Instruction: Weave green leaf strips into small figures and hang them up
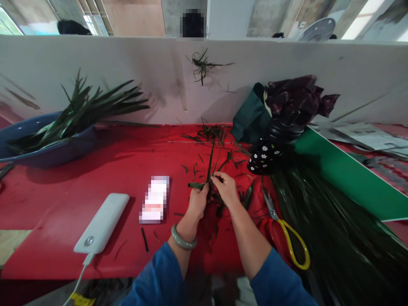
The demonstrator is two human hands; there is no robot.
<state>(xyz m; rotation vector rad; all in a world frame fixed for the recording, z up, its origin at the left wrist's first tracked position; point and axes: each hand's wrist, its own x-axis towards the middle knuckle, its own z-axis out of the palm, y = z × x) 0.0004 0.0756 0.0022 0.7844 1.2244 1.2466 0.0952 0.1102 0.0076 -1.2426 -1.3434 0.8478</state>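
Close together at the middle of the red-covered table (105, 165), both my hands are on a small piece made of green leaf strips (197, 185). My left hand (198, 202), with a bangle (184, 239) at its wrist, is closed around its lower part. One long leaf blade (211, 161) sticks up from between the hands. My right hand (225, 188) pinches a thin strip by thumb and fingertips, just right of the blade. Folded leaf ends partly hide under the hands. Yellow-handled scissors (277, 219) lie to the right of my right forearm.
Left stands a blue basin (63, 146) with long leaves (86, 106). A phone (155, 199) and a white power bank (102, 223) with a cable lie left of my hands. Leaf scraps (210, 132) are scattered ahead. On the right are a leaf pile (321, 208), a dark green bag (251, 114) and a green board (350, 170).
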